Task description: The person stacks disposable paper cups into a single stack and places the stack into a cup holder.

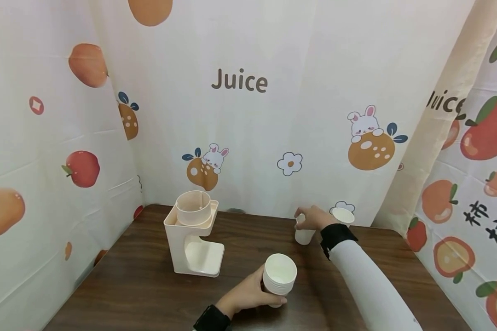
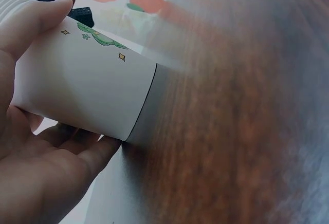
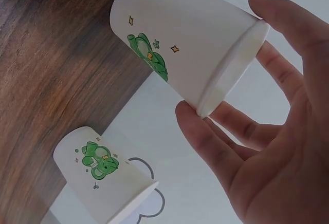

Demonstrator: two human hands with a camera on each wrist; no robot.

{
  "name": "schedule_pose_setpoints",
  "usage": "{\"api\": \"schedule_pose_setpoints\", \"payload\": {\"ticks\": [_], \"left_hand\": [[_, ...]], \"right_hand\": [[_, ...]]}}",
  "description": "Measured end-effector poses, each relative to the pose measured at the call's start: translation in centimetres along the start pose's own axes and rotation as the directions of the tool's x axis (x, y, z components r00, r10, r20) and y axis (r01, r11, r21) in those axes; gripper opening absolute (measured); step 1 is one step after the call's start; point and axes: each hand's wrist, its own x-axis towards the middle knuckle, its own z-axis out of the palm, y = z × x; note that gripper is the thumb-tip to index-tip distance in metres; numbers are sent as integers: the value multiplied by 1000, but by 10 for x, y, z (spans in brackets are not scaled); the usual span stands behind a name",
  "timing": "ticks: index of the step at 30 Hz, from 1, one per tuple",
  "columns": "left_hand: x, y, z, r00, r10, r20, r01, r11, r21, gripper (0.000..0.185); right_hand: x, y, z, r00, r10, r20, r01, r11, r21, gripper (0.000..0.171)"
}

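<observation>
Near the table's front, my left hand grips a stack of white paper cups from the side, the mouths facing up. In the left wrist view, thumb and fingers wrap the stack, which bears a green print. Farther back, my right hand pinches a single paper cup at its rim. The right wrist view shows that cup upright, with a green cartoon animal on its side. A second paper cup stands just right of it, partly hidden by my right wrist in the head view.
A cream-coloured stand with a round ring on top and a flat base is at the left. The dark wooden table ends at a printed curtain behind and at both sides.
</observation>
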Motion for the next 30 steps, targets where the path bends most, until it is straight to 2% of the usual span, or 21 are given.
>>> {"api": "schedule_pose_setpoints", "payload": {"ticks": [12,24,30], "left_hand": [[2,0,0,1000,4,2,-4,1000,0,81],[2,-4,3,1000,5,17,-5,1000,2,82],[1,-2,1,1000,5,0,-5,1000,13,83]], "right_hand": [[-14,2,7,998,-50,-28,50,999,6,37],[-47,10,25,983,-131,-126,139,988,60,31],[-59,11,31,969,-178,-170,191,980,59,30]]}}
